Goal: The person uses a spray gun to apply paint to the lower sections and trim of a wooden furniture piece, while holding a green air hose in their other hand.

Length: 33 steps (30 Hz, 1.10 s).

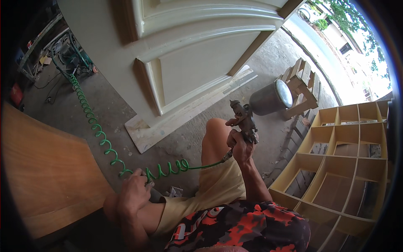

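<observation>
My right hand point(242, 145) grips a metal spray gun point(243, 117) with a silver cup point(270, 97) on it, held beside the lower part of a pale panelled door point(197, 69). A green coiled air hose point(178, 166) runs from the gun's handle down to my left hand point(135, 189), whose fingers close on the coils by my knee. From there the hose stretches up to a dark green wheeled machine point(84, 59), probably a compressor, at the back left. The door stands on a pale board point(138, 138) on the concrete floor.
A curved plywood panel point(50, 168) is at my left. At my right are an open wooden grid frame point(327, 159) and, farther back, a wooden pallet structure point(306, 101). A metal rack point(33, 50) stands at the back left. The street shows outside at the upper right.
</observation>
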Motion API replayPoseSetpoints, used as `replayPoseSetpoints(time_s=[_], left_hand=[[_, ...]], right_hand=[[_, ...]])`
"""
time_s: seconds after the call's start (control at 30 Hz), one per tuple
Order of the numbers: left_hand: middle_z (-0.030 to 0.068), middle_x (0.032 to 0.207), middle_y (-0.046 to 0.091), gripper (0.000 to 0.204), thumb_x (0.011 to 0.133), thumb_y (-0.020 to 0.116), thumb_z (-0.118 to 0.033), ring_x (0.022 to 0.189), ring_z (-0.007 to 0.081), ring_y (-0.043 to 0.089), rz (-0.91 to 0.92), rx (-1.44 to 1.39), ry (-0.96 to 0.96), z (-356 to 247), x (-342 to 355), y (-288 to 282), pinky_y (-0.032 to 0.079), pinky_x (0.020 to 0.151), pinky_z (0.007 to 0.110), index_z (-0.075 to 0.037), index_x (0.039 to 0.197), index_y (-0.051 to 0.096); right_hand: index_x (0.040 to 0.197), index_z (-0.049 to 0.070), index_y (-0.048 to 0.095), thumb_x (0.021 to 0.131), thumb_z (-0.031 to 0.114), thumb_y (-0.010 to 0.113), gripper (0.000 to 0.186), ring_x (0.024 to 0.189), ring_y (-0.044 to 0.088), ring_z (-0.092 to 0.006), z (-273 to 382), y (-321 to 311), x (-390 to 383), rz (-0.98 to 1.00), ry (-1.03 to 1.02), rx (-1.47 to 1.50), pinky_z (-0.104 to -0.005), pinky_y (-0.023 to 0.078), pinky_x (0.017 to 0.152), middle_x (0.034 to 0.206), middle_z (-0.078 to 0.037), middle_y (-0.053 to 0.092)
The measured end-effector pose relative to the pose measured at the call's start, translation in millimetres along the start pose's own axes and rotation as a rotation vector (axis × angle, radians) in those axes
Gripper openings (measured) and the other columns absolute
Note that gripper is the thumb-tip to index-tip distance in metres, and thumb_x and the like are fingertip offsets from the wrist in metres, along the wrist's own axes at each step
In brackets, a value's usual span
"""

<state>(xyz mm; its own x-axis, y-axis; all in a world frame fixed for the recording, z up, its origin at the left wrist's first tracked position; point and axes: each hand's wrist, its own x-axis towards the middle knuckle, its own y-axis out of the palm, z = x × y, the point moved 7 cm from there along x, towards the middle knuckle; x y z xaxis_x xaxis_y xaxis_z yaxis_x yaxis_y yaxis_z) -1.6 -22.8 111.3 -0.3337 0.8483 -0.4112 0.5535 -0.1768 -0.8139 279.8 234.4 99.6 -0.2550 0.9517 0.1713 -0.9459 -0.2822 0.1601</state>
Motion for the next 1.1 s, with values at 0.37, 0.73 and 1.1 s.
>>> replayPoseSetpoints(time_s=[0.37,0.73,1.1], left_hand=[[0.0230,0.122,0.068,0.024,0.097,0.079,-0.020,0.111,0.0470,0.068,0.001,-0.042,-0.014,18.1,-6.9,9.6,0.053,0.097,0.056,0.004,0.095,0.077],[0.0199,0.118,0.068,0.017,0.096,0.078,-0.016,0.108,0.0445,0.070,-0.008,0.010,-0.002,11.2,-4.9,5.7,0.054,0.094,0.057,0.000,0.099,0.078],[0.0188,0.119,0.070,0.015,0.093,0.081,-0.014,0.104,0.0422,0.072,0.041,-0.067,0.239,40.3,34.6,-45.2,0.056,0.091,0.053,0.001,0.095,0.079]], right_hand=[[0.135,-0.006,0.062,0.095,-0.006,0.050,0.041,0.053,0.046,-0.0054,7.1,6.0,-1.8,0.002,0.036,-0.010,-0.0259,0.038,0.050,0.072,-0.002,0.058],[0.142,-0.007,0.060,0.092,-0.008,0.052,0.051,0.058,0.052,-0.0044,9.2,6.9,-3.0,0.032,-0.049,-0.048,-0.0247,0.044,0.052,0.109,-0.011,0.076],[0.138,-0.001,0.064,0.114,0.012,0.060,0.027,0.050,0.049,-0.0023,17.5,13.7,1.3,-0.131,-0.047,-0.158,-0.0236,0.035,0.044,0.102,-0.012,0.077]])
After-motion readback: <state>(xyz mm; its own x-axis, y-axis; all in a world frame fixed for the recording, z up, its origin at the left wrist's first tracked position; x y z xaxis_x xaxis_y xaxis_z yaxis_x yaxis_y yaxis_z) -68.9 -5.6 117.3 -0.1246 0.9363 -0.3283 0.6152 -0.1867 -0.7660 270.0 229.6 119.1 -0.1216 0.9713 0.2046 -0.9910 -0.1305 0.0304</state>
